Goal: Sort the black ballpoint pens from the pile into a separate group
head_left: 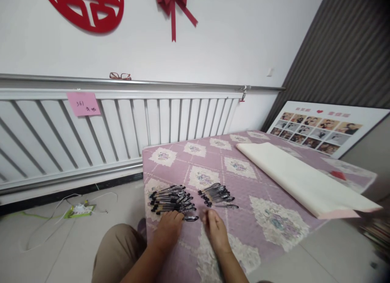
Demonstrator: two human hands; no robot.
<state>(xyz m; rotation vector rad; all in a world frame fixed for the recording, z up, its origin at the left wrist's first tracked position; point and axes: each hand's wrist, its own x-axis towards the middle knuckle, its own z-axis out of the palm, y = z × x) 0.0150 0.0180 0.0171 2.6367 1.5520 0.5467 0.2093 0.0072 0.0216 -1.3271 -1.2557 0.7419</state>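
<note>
On the tablecloth lies a larger pile of black-capped gel pens (172,199), side by side and partly overlapping. My left hand (169,230) rests at the near edge of this pile, fingers closed on one pen (191,218) whose dark cap end sticks out to the right. A smaller group of similar pens (216,192) lies to the right, with a single pen (228,206) along its near side. Just below this group is my right hand (215,230), fingers curled and fingertips blurred. No pen shows in it, and the inside of its grasp is hidden.
A purple floral tablecloth (210,153) covers the table. On its right side lies a large cream sheet (283,173), with a red piece (337,175) beyond. A photo board (317,126) leans behind. A white radiator (170,116) runs along the wall; a power strip (79,210) is on the floor.
</note>
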